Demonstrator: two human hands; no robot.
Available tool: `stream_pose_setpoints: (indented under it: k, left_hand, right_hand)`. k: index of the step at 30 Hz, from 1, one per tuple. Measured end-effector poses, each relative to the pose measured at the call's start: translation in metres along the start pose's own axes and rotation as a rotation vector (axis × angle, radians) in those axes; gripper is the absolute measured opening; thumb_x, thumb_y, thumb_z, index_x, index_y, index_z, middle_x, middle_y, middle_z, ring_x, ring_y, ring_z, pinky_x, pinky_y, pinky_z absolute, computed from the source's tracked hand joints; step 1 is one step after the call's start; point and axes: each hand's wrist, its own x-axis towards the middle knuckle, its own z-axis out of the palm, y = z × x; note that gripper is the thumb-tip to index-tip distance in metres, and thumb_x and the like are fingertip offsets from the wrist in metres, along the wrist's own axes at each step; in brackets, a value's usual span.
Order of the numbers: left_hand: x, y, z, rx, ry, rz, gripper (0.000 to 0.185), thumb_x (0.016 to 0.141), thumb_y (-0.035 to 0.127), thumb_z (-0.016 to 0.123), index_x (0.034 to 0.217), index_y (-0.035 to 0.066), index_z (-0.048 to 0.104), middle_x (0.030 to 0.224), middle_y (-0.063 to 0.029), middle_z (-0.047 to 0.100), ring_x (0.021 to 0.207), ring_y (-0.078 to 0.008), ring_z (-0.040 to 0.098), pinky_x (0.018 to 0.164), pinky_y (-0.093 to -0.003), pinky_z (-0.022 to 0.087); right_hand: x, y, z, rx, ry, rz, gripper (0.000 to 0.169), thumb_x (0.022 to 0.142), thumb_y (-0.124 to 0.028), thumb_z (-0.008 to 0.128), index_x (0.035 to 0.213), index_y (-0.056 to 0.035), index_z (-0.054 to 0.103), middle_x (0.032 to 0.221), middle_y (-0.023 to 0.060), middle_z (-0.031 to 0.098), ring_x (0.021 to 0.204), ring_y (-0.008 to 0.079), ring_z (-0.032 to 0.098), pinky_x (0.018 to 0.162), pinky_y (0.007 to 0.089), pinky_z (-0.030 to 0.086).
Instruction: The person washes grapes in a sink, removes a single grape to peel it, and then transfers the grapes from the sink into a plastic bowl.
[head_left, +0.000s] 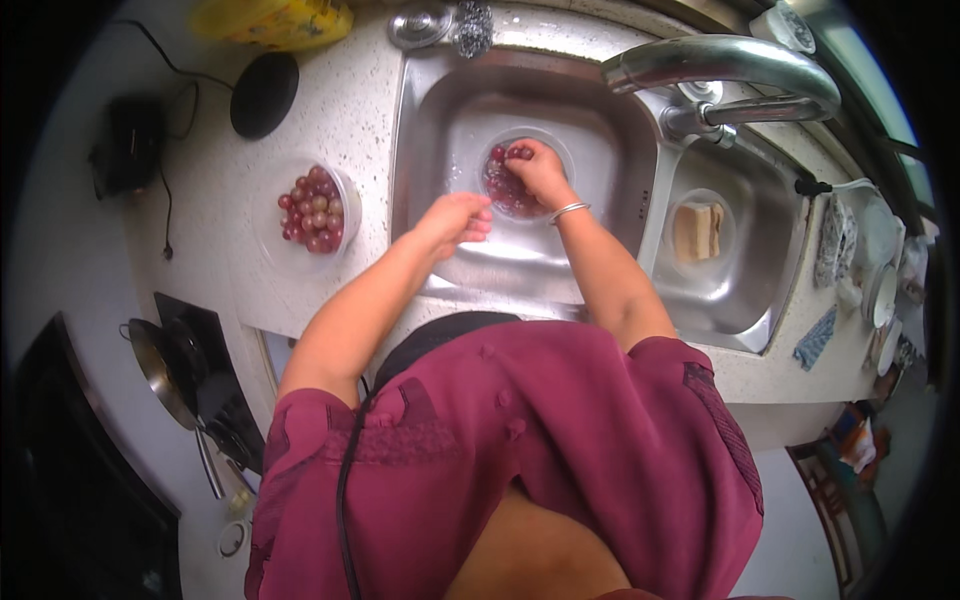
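In the larger basin of the steel sink sits a clear round bowl with red grapes in water. My right hand, a bangle on its wrist, reaches into the bowl and pinches a few grapes at its far side. Just left of the bowl, my left hand hovers over the basin with nothing in it, its fingers loosely curved. On the counter to the left, a translucent plastic tub holds a heap of reddish grapes.
A curved metal faucet arches at the back right. The smaller basin holds a clear bowl with tan blocks. A steel scrubber, a black disc, a blue cloth and a frying pan lie around.
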Motion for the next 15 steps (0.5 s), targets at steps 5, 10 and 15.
stream_pose_setpoints:
  k: [5,10,15]
  left_hand:
    - [0.003,0.006,0.008,-0.404,-0.101,-0.034,0.045,0.091,0.037,0.042,0.12,0.003,0.048,0.115,-0.0171,0.052,0.109,-0.0321,0.051,0.092,-0.049,0.044]
    - [0.001,0.015,0.023,-0.777,-0.409,-0.043,0.058,0.09,0.049,0.033,0.124,0.005,0.048,0.124,-0.0167,0.05,0.118,-0.0356,0.045,0.101,-0.053,0.034]
    - [0.007,0.018,0.034,-0.863,-0.587,0.116,0.044,0.089,0.034,0.036,0.115,0.003,0.055,0.118,-0.0196,0.055,0.112,-0.0331,0.051,0.1,-0.044,0.038]
  right_hand:
    - [-0.033,-0.044,-0.015,0.6,-0.266,0.204,0.017,0.076,-0.004,0.067,0.092,-0.0069,0.06,0.073,-0.0015,0.055,0.06,0.0082,0.054,0.041,0.0243,0.042]
    - [-0.084,-0.09,-0.005,-0.332,-0.16,-0.607,0.029,0.065,-0.014,0.072,0.093,-0.0082,0.066,0.088,0.0097,0.058,0.083,0.0247,0.057,0.074,0.0336,0.049]
    - [-0.116,-0.133,-0.005,-0.583,-0.023,-0.974,0.038,0.065,-0.014,0.072,0.103,-0.0156,0.067,0.111,0.0116,0.056,0.101,0.0288,0.054,0.088,0.0399,0.044]
